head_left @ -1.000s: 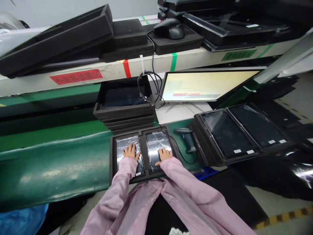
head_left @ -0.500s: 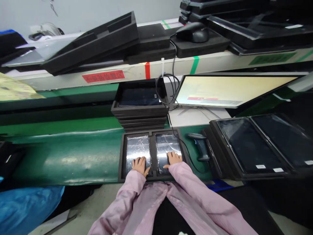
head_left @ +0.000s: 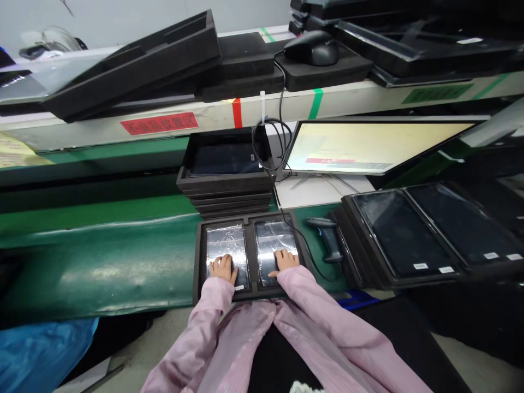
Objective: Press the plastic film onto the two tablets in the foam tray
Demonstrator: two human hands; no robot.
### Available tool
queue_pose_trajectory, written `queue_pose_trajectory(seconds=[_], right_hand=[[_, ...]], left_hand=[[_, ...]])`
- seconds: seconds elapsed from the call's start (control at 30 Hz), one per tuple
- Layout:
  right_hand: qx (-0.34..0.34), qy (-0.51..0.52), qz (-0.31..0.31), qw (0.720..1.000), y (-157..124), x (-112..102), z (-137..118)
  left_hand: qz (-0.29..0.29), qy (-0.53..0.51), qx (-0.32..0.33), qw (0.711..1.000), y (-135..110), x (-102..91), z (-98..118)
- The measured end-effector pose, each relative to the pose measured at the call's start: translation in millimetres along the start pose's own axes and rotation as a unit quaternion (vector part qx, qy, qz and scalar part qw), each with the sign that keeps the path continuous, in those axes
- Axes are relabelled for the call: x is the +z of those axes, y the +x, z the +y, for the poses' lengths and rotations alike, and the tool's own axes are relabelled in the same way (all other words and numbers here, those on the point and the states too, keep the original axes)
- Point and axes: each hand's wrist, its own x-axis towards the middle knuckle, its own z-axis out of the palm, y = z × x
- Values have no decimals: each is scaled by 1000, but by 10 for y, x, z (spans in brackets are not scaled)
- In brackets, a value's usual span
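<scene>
A black foam tray [head_left: 251, 256] with two compartments lies on the green bench in front of me. Each compartment holds a flat, film-covered screen panel, the left panel [head_left: 225, 237] and the right panel [head_left: 275, 233]. My left hand [head_left: 223, 268] rests on the lower part of the left panel, fingers spread, beside a small white label. On the right panel my right hand [head_left: 285, 261] lies with its fingers stretched out and the thumb apart. Neither hand grips anything. A black cable crosses the tray's upper right corner.
Behind the tray stands a stack of foam trays [head_left: 225, 185]. To the right are a barcode scanner [head_left: 328, 240], more trays with panels [head_left: 405, 234] and a monitor [head_left: 368, 144]. A shelf [head_left: 221, 117] above carries a mouse [head_left: 313, 49] and a tilted tray [head_left: 139, 71].
The whole view has shifted slightly, so things appear further left. My left hand has moved a little up the left panel, and a white label now shows below it.
</scene>
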Motion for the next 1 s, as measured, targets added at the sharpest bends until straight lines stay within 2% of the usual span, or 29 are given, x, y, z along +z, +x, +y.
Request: queue_pose_trajectory(seconds=[0.1, 0.17, 0.33, 0.43, 0.5, 0.63, 0.7, 0.87, 1.0], right_hand=[[1, 3, -7, 1000, 17, 11, 5], [4, 0, -7, 1000, 21, 10, 3], [1, -5, -10, 1000, 14, 1, -2], [-1, -3, -6, 1000, 13, 6, 4], [-1, 1, -7, 1000, 14, 10, 9], [2, 3, -11, 1000, 16, 7, 13], [2, 1, -12, 1000, 16, -2, 11], [1, -2, -17, 1000, 0, -39, -13], [5, 5, -16, 1000, -21, -57, -27]], left_hand=[[1, -7, 11, 1000, -227, 167, -26], [11, -10, 2, 1000, -259, 185, -78], [35, -10, -44, 998, 42, -40, -300], [45, -11, -60, 997, 188, -118, -342], [49, -19, -56, 997, 157, -79, -285], [35, -42, -15, 998, -97, 108, -120], [29, -42, -6, 999, -172, 153, -117], [45, -44, -82, 995, -6, -7, -335], [41, -45, -70, 996, 32, -62, -306]])
